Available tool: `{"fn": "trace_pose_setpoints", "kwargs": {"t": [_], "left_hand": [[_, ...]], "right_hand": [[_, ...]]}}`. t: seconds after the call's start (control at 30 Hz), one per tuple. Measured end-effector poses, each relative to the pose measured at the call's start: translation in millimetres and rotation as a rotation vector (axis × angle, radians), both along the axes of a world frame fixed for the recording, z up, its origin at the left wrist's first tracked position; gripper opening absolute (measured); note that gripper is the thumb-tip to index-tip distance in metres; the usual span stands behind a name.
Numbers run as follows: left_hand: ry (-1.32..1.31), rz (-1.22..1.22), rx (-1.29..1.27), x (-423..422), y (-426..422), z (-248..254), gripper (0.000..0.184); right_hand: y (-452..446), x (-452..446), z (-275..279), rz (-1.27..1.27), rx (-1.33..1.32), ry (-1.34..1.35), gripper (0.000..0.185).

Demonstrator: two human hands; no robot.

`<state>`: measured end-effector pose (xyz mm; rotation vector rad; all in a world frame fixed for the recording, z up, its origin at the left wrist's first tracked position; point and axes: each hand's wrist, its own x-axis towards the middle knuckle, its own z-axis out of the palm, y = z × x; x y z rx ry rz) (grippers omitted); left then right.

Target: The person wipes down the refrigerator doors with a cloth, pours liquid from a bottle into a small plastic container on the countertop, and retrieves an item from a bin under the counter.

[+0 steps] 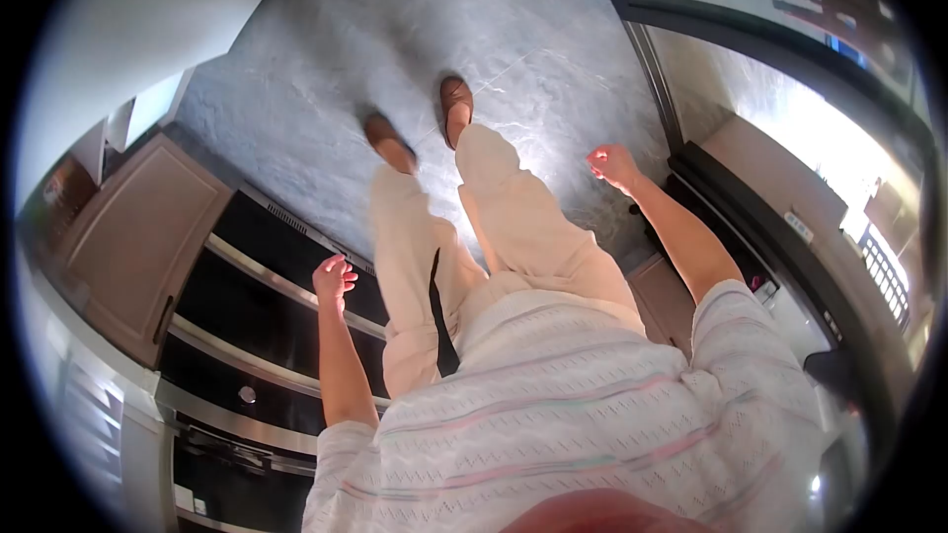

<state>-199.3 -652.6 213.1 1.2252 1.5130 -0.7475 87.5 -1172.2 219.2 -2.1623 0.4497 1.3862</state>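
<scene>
Walk evenly on the floor (553, 49) with left hand (335, 282) near black fronts (240, 304) and right hand (614, 168) near dark edge (758, 214), both loosely closed, seemingly empty.

There are two hands in the view: one left hand (335, 276) and one right hand (613, 166). I count two brown shoes, one left shoe (382, 128) and one right shoe (455, 97). The trousers have two legs, one left leg (403, 237) and one right leg (506, 199). The shirt (553, 405) is one, and it shows two sleeves, one left sleeve (341, 449) and one right sleeve (724, 313). At the far left, one large cupboard door (148, 227) has one dark handle (163, 320)
</scene>
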Motion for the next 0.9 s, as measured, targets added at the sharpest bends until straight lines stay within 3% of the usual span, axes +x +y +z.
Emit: {"fn": "trace_pose_setpoints", "kwargs": {"t": [0.1, 0.2, 0.3, 0.37, 0.6, 0.7, 0.9], "left_hand": [[-0.06, -0.067, -0.033, 21.1, -3.5, 16.3, 0.026], [-0.097, -0.123, -0.041, 34.3, 4.8, 29.0, 0.025], [-0.125, -0.129, 0.0, 40.4, 6.9, 47.6, 0.024], [-0.121, -0.13, -0.011, 41.0, 11.7, 66.4, 0.024], [-0.235, -0.154, 0.15, 32.9, 39.6, 111.8, 0.023], [-0.32, -0.104, 0.23, 28.7, 44.6, 130.5, 0.026], [-0.322, 0.011, 0.301, 8.7, 31.9, 146.7, 0.023]], "right_hand": [[-21.0, -34.0, 30.1, -0.002, -0.124, 0.052, 0.016], [-35.8, -83.4, 46.4, -0.246, -0.099, 0.081, 0.014], [-54.5, -126.6, 47.5, -0.257, 0.026, 0.099, 0.016], [-39.7, -125.9, 68.7, -0.23, -0.03, 0.123, 0.018], [10.8, -74.9, 108.7, -0.158, 0.09, -0.154, 0.011], [25.0, -33.3, 117.4, 0.023, 0.151, -0.338, 0.015], [68.4, 81.9, 175.4, 0.038, 0.499, -0.671, 0.015]]}}
